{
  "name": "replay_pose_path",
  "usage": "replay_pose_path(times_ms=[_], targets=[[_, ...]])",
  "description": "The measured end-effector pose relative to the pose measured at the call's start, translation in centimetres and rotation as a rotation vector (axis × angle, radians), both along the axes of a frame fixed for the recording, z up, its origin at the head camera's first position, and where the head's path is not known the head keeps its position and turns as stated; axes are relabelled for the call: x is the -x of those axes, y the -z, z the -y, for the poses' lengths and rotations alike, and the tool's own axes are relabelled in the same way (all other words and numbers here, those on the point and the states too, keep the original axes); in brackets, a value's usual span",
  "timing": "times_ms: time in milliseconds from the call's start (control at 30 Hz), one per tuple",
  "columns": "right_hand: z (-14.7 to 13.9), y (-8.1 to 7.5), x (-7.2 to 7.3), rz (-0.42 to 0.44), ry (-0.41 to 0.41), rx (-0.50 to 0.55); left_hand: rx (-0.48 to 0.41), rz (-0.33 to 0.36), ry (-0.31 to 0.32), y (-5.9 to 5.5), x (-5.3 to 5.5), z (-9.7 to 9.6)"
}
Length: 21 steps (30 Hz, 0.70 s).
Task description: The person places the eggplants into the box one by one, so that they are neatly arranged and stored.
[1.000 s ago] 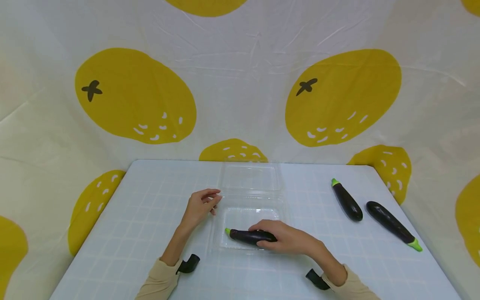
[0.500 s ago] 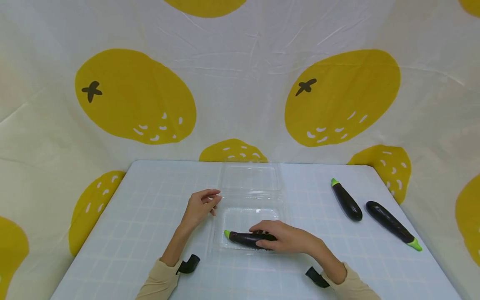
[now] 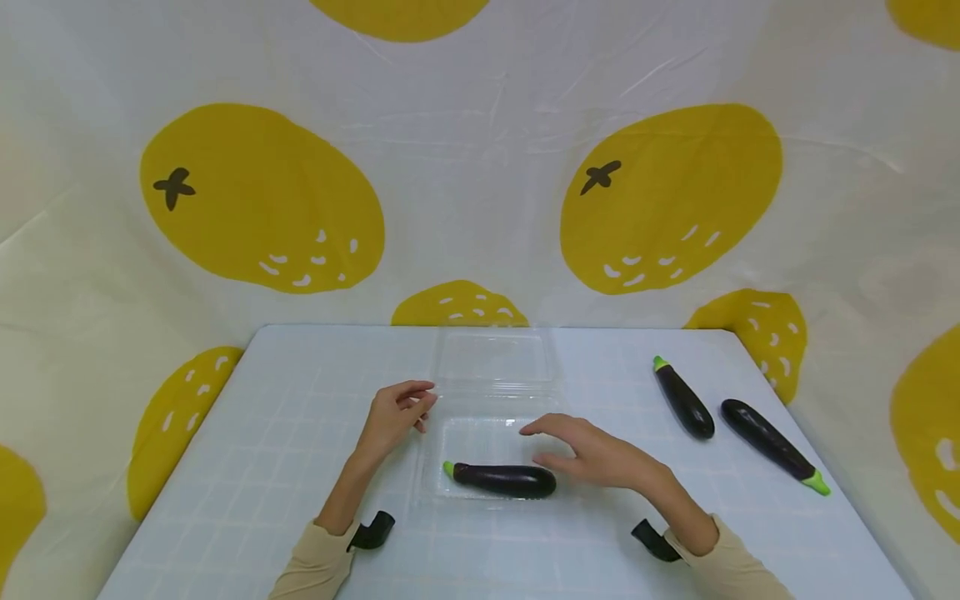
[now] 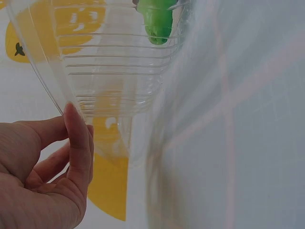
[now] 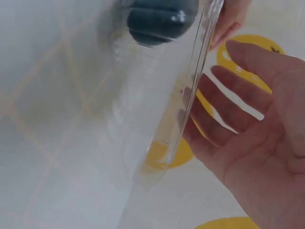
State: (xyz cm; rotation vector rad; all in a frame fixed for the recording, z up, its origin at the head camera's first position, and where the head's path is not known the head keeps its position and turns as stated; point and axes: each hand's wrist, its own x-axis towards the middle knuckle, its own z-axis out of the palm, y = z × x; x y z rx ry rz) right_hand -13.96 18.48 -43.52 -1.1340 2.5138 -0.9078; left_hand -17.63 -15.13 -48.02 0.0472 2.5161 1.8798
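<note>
A clear plastic clamshell container [image 3: 480,437] stands on the table with its lid [image 3: 491,358] folded back. In its near part lies an eggplant [image 3: 510,481], green stem end to the left; the left wrist view catches its green tip [image 4: 159,24] through the ribbed wall. My left hand [image 3: 393,414] pinches the container's left rim between thumb and fingers. My right hand [image 3: 596,450] is over the container's right side, fingers spread and gently bent, holding nothing. In the right wrist view that hand [image 5: 252,124] is beside the rim, apart from the eggplant's dark round end [image 5: 164,19].
Two more eggplants, one further back [image 3: 684,398] and one near the right edge [image 3: 772,444], lie on the table to the right. Behind the table [image 3: 300,400] hangs a white cloth [image 3: 465,167] printed with yellow fruit.
My right hand has let go of the eggplant and drawn up and to the right; the eggplant stays in the container. My left hand keeps its place at the rim.
</note>
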Motion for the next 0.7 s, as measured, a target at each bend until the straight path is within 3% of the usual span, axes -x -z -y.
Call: replay_pose_path(times_ms=[300,700], targets=[[-2.2,-0.8,0.6,-0.129,0.137,0.058,0.029,0.021,-0.013,0.1,0.0,0.0],[-5.8,0.2,1.5,-0.316,0.307,0.056,0.002,0.028,-0.01,-0.1,-0.1,0.0]])
